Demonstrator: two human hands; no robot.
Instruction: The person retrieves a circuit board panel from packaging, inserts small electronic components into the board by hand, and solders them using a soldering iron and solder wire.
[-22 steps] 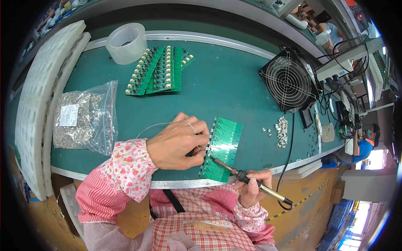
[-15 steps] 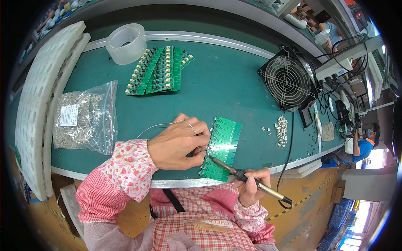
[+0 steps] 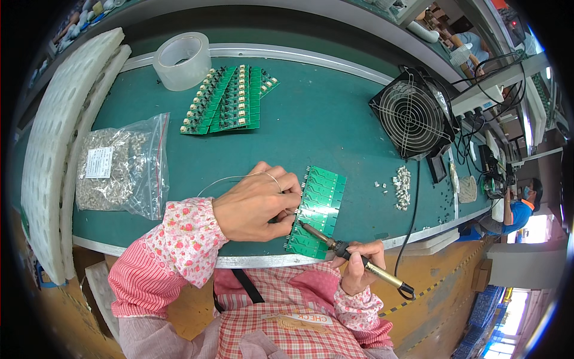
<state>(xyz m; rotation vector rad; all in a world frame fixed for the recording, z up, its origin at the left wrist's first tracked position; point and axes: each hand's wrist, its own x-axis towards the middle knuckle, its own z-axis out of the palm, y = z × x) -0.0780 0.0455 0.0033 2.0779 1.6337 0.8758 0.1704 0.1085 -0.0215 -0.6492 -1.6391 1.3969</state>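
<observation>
A green circuit board (image 3: 317,210) lies on the green counter (image 3: 323,119) near its front edge. The left hand (image 3: 258,203) rests at the board's left edge, fingers curled, seemingly pinching a thin solder wire (image 3: 230,178). The right hand (image 3: 359,269) grips a soldering iron (image 3: 353,258), its tip touching the board. Behind lie more boards (image 3: 227,100), a tape roll (image 3: 182,60), a parts bag (image 3: 119,164) and a fan (image 3: 412,116).

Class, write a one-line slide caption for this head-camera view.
Right hand holds a soldering iron to a green circuit board steadied by the left hand.
</observation>
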